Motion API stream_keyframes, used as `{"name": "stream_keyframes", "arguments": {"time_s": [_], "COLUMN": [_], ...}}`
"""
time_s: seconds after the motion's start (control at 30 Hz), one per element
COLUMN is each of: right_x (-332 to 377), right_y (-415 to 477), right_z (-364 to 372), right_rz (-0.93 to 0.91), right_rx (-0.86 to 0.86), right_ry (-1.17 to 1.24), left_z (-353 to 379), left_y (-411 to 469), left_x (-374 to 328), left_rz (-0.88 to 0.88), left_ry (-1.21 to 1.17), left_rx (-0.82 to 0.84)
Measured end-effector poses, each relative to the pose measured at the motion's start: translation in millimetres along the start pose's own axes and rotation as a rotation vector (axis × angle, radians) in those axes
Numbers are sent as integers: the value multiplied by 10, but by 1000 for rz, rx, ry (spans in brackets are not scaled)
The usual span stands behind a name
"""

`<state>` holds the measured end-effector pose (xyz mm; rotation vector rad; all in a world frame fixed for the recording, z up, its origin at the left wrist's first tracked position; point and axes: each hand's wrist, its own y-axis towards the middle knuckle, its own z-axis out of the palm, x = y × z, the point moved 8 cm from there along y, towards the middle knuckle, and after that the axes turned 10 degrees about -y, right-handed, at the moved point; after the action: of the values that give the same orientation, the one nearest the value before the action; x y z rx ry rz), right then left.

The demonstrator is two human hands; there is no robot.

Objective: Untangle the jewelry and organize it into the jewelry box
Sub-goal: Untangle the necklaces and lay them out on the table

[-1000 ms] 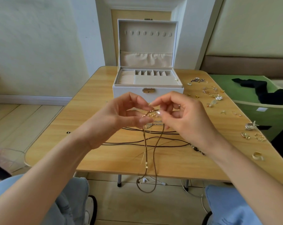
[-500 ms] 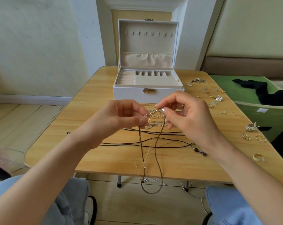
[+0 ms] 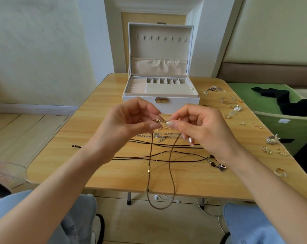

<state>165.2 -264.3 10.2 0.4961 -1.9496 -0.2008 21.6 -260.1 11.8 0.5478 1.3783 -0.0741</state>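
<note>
My left hand (image 3: 126, 124) and my right hand (image 3: 200, 127) meet above the middle of the wooden table (image 3: 78, 138), both pinching a small gold tangle (image 3: 159, 120) between thumb and fingertips. From the tangle a brown cord necklace (image 3: 170, 173) hangs in a long loop past the table's front edge. Silver chains (image 3: 159, 135) and thin black cords (image 3: 158, 155) lie on the table under my hands. The white jewelry box (image 3: 184, 100) stands open behind them, its lid upright and its beige compartments showing.
Several loose earrings, charms and rings (image 3: 232, 106) are scattered along the table's right side, down to a gold ring (image 3: 279, 172). A green bin (image 3: 290, 127) with a black cloth stands to the right. My knees in jeans are under the front edge.
Both hands have stayed together on the tangle, with small shifts of the fingers. The hanging brown loop has dropped a little lower and swung slightly.
</note>
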Motion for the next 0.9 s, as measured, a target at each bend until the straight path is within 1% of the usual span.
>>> {"name": "stream_keyframes", "arguments": {"time_s": [0.13, 0.23, 0.33, 0.4, 0.5, 0.6, 0.63, 0.7, 0.77, 0.8, 0.9], "right_x": [86, 174, 235, 247, 202, 95, 81, 72, 35, 15, -14], "right_y": [-36, -86, -118, -121, -101, -59, -51, -21, 17, 31, 47], "right_z": [-72, -79, -74, -53, -36, 42, 65, 65, 48, 57, 137], "right_rz": [-119, -211, -283, -299, -256, -175, -169, -151, -77, -32, 62], "right_rx": [-127, -203, -254, -256, -209, -56, -29, -50, -78, -65, 33], "right_ry": [-70, -173, -254, -269, -254, -239, -239, -219, -136, -81, 59], "left_z": [9, 25, 48, 35, -8, -41, -46, -44, -33, -30, -18], "left_y": [10, -6, -15, -9, 9, 16, 17, 16, 11, 6, -3], "left_x": [87, 147, 168, 176, 157, 78, 59, 30, 4, -9, -48], "left_rz": [-94, -148, -163, -166, -147, -67, -38, 18, 77, 105, 175], "left_ry": [-40, -101, -47, -1, -16, -9, 9, 49, 86, 115, 236], "left_rx": [12, 18, 39, 41, 15, -33, -52, -79, -85, -84, -69]}}
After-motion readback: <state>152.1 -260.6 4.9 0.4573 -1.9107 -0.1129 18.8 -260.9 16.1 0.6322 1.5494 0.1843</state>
